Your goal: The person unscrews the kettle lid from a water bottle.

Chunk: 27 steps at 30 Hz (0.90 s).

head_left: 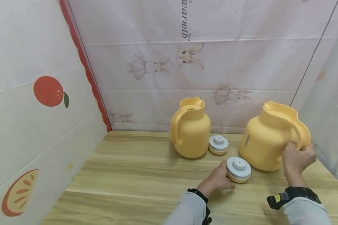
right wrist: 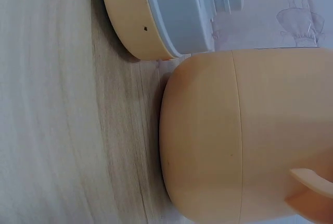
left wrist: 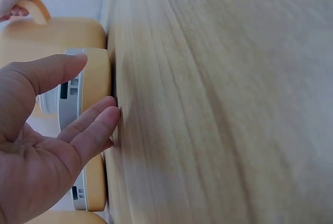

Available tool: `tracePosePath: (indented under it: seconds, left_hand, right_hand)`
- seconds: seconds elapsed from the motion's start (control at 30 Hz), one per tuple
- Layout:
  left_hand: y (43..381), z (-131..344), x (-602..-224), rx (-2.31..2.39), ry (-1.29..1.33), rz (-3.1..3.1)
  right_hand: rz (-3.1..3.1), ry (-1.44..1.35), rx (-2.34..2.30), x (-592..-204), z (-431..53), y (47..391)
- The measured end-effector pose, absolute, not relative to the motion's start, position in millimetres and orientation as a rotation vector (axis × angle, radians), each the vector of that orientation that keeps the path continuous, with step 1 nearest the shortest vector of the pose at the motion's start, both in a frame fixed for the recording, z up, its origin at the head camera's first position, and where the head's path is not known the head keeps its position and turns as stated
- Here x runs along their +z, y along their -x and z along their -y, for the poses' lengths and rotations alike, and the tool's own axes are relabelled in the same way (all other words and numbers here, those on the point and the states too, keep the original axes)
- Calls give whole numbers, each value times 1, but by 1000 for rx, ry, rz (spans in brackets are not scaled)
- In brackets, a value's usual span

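At the right of the head view, my right hand (head_left: 298, 157) grips the handle of a yellow vacuum jug (head_left: 260, 142), which stands lidless, spout turned away from the hand. The same jug (right wrist: 208, 140) fills much of the right wrist view; the right hand is outside that view. My left hand (head_left: 218, 178) is at the left side of a yellow and grey jug lid (head_left: 238, 168) lying grey side up. In the left wrist view the thumb and fingers (left wrist: 96, 130) are extended beside this lid (left wrist: 96, 78), thumb tip overlapping its side.
A second lidless yellow jug (head_left: 192, 134) stands farther back, left of centre, handle facing left. Next to it lies another lid (head_left: 218, 145), grey side up. The wooden table (head_left: 124, 181) meets a printed cloth wall (head_left: 157, 106) behind, with cloth sides left and right.
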<state>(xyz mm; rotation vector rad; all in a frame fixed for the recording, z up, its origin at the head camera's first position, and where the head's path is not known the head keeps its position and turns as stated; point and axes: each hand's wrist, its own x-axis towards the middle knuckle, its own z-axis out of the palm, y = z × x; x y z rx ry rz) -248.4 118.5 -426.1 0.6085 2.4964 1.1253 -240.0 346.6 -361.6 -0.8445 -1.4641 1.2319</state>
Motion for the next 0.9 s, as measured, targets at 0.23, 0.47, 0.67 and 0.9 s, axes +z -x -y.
tracePosePath:
  seconds: [0.23, 0.47, 0.67, 0.9]
  left_hand:
    - [246, -114, -427, 1161, -595, -2448]
    - [243, -111, -428, 1135, -599, -2442]
    - [242, -101, -429, 1109, -581, -2447]
    - [240, -80, -422, 944, -653, -2446]
  right_hand:
    - [1508, 840, 1271, -362, -347, 238]
    - [1525, 840, 1258, -363, -349, 235]
    - [1525, 829, 1263, -363, -349, 235]
    - [1582, 850, 1236, -363, -349, 233]
